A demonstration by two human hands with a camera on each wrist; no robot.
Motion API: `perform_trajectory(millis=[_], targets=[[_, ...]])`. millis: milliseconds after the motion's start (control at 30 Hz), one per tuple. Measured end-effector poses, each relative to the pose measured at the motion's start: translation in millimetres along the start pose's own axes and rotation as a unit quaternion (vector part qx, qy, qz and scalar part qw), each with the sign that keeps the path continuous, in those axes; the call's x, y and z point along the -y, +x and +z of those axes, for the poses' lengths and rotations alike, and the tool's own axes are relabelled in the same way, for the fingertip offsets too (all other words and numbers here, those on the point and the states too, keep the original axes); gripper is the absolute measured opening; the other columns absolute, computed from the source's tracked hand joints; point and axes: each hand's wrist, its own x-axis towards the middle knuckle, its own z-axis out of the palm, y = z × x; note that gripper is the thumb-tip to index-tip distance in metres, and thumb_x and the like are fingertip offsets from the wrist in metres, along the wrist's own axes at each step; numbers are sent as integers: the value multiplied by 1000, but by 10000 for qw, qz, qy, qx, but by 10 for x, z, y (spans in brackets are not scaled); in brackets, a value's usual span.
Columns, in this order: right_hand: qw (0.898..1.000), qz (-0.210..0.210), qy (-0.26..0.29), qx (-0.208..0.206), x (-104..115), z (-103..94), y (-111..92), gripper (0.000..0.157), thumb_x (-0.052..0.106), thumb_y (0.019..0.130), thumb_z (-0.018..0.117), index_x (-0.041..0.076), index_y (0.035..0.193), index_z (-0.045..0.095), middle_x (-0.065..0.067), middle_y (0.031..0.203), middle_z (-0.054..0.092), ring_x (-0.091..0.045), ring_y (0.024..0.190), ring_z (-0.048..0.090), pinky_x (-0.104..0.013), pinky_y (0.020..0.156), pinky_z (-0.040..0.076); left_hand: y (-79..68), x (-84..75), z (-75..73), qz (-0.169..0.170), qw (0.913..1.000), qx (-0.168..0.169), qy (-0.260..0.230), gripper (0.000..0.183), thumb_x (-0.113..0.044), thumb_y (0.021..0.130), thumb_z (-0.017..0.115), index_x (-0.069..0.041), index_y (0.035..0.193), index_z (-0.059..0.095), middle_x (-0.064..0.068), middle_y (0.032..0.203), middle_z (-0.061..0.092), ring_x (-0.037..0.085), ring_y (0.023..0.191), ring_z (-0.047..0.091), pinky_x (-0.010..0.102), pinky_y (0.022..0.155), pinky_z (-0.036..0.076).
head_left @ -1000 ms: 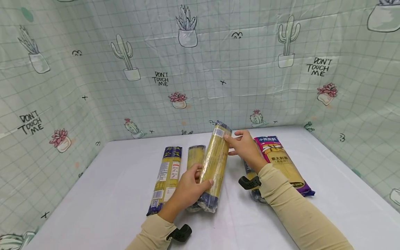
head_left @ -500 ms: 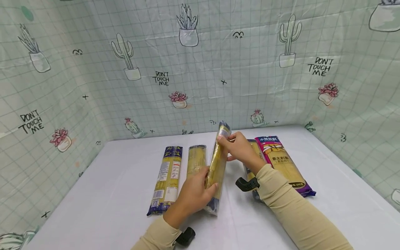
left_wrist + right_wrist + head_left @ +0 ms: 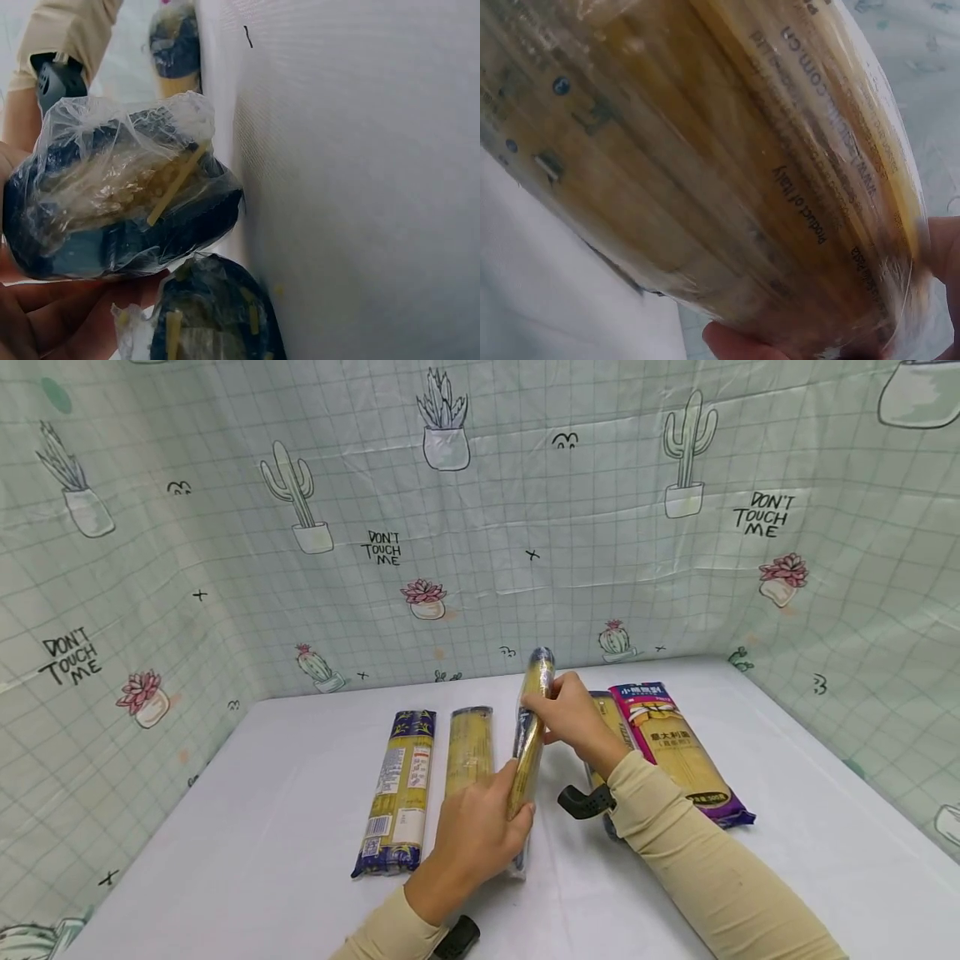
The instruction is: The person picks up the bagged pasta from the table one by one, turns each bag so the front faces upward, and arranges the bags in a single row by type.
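A clear-wrapped pack of spaghetti [image 3: 531, 743] with dark blue ends is tilted up on its narrow side, top leaning away. My left hand [image 3: 480, 827] grips its lower part, and my right hand [image 3: 577, 718] holds it near the top, thumb in front. In the left wrist view the lower end of the held spaghetti pack [image 3: 120, 202] shows crinkled film and a loose strand. Printed text covers the spaghetti pack [image 3: 727, 172] in the right wrist view, with a fingertip [image 3: 739, 345] under it. A second spaghetti pack [image 3: 469, 745] lies just left, partly behind my left hand.
A spaghetti pack with labels [image 3: 397, 793] lies farther left on the white table [image 3: 270, 827]. To the right, another spaghetti pack [image 3: 609, 714] is partly hidden by my right arm, beside a purple-edged pasta pack [image 3: 675, 743]. A patterned curtain [image 3: 480, 527] stands behind.
The held spaghetti pack has turned from its broad face onto its narrow side and shifted slightly right. My left hand has moved right with it; my right hand keeps hold near the top.
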Motion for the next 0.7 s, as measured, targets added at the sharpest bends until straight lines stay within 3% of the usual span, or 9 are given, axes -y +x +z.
perform_trajectory(millis=[433,700], targets=[[9995,149,-150,-222,-20,-48,63,38,20,99,57,-6,121,42,-24,112,55,-28,88,65,-32,65,58,9,54,8,-362,9975,296,-530,60,-46,89,72,-9,136,62,8,112,71,14,78,64,28,58,48],[9992,273,228,-173,-34,-71,78,40,21,101,56,-6,126,41,-24,116,55,-28,92,64,-32,68,58,4,101,12,-693,9890,586,-1164,61,-48,91,69,-16,142,59,1,114,64,4,64,50,21,52,43]])
